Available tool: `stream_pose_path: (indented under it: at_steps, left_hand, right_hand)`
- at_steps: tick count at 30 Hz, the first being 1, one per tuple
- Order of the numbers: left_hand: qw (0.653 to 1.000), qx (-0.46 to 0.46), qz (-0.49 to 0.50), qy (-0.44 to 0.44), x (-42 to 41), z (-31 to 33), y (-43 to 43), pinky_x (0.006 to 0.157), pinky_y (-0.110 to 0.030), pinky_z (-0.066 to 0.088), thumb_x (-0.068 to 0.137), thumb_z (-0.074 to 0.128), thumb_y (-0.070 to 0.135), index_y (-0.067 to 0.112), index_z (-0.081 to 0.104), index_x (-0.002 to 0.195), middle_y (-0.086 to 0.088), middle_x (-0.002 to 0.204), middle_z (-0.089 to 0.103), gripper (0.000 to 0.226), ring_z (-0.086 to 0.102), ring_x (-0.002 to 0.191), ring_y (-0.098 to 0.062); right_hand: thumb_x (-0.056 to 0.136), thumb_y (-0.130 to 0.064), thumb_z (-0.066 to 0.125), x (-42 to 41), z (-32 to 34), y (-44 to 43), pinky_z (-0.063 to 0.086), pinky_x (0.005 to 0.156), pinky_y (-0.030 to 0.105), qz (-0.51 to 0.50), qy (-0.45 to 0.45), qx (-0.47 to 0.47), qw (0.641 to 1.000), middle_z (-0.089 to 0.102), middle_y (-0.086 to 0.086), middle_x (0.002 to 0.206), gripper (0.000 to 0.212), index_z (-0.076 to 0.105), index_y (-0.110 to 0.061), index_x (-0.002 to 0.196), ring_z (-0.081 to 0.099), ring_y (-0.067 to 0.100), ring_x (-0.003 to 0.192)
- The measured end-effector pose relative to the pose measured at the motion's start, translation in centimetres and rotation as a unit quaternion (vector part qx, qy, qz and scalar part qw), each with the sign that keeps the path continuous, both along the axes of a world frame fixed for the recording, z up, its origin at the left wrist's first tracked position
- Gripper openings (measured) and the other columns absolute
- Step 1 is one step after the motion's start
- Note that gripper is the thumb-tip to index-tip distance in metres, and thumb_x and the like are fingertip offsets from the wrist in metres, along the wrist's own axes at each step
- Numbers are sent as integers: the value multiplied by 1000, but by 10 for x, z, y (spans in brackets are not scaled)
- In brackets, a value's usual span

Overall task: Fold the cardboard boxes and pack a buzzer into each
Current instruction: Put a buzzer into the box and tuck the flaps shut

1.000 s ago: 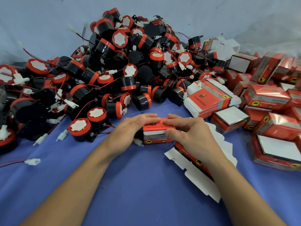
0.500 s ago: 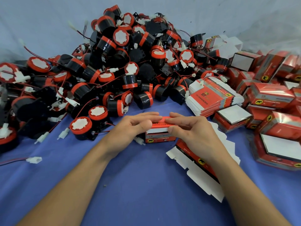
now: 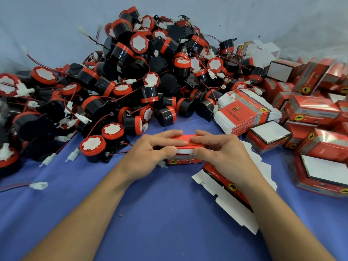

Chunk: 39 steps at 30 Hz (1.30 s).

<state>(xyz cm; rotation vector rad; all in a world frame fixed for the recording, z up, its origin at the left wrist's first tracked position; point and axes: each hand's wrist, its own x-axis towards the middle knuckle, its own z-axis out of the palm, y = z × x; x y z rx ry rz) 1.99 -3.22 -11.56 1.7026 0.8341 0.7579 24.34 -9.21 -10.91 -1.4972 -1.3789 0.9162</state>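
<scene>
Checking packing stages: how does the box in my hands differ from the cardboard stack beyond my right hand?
The box is folded up; the stack lies flat. The box is single, held by the left hand and right hand; the stack is many sheets, untouched. Both are red with yellow emblems.

Centre: box (image 3: 185,162); buzzer heap (image 3: 131,72) behind it; flat cartons (image 3: 244,113) right of heap; folded boxes (image 3: 316,110) far right.

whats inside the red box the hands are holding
Not visible: the left hand and right hand grip the red box with its lid folded over. Only a white strip shows through the gap.
</scene>
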Motion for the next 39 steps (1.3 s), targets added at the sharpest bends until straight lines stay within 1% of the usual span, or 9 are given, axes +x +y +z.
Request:
stream_pose_path:
  at_steps: [11,15,17,21,26,29,32,35,39]
  left_hand:
    - [999,-29,15,-12,4,0,-1,62,-23,53,90,71,-7,34,84,100,23,138,63,44,63,122,-1]
    - [1000,4,13,-1,2,-1,0,76,-20,54,89,80,15,40,83,104,27,137,63,29,55,130,5]
    - [1000,-16,7,-9,2,1,0,73,-22,56,89,78,32,38,83,105,30,137,61,17,59,125,3]
    - [999,-38,5,0,3,2,2,68,-27,59,100,65,18,35,83,105,29,136,62,25,67,114,-4]
    - [999,-28,13,12,6,2,1,65,-19,53,96,71,6,30,84,103,22,139,61,28,65,115,-3]
    - [999,-29,29,6,8,0,0,66,-17,52,96,70,5,31,85,100,26,132,63,30,63,113,2]
    - [998,6,65,19,14,-4,-3,75,-15,52,97,69,9,35,83,98,25,127,66,29,61,115,4]
    - [990,45,122,53,24,-6,-5,92,-25,54,95,73,23,47,71,115,20,127,66,31,63,112,1]
    - [978,79,136,134,26,-4,-7,86,-16,50,90,73,46,51,57,134,26,118,63,48,62,103,5]
  right_hand:
    - [81,-18,82,1,-3,0,54,100,31,3,11,-2,1000,69,-20,129,31,81,-37,106,59,-14,117]
    - [82,-16,81,2,-1,1,54,100,32,4,15,-5,1000,69,-19,129,32,81,-36,106,59,-15,117]
    - [81,-16,81,2,-2,1,54,99,31,3,15,-6,1000,69,-20,129,32,81,-36,106,59,-14,117]
    - [82,-17,81,2,-2,1,53,97,27,8,15,-5,1000,69,-19,129,31,81,-37,106,58,-15,117]
    - [95,-32,71,-2,-2,2,49,79,20,-4,77,-9,997,72,-21,120,15,83,-39,98,65,-6,112]
    - [95,-24,71,-2,-4,4,54,87,25,-25,7,-7,1000,72,-17,124,31,75,-43,119,68,-3,106]
    - [97,-19,70,-4,-3,6,56,99,37,6,15,-45,999,63,-12,140,60,50,-41,149,68,8,114]
    - [99,-20,65,-6,2,9,53,101,32,7,-47,-48,998,64,-8,139,53,52,-35,148,65,7,116]
    - [104,-35,48,-15,1,4,48,89,29,15,-177,-73,981,64,-6,129,49,42,-33,152,63,14,108]
